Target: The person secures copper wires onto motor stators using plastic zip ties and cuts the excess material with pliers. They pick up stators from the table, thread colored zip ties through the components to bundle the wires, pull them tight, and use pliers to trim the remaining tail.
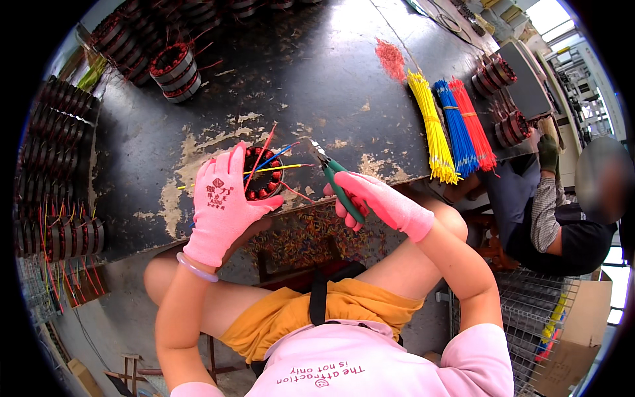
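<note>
- Pink knit glove covers your left hand, whose thumb and fingers clasp the left side of the wound stator.
- That stator sits near the table's front edge, with red, blue and yellow leads poking out of its red windings.
- Your right hand, gloved alike, wraps its fingers round the green-handled cutters; their tips are just beside the blue lead's end, and you cannot tell whether the blades meet.
- Before you, the worn black table bears another stator at the upper left.
- On your right lie the yellow wire bundle, the blue wire bundle and the red wire bundle, side by side.
- Coloured wire scraps lie below the table edge, by your knees.
</note>
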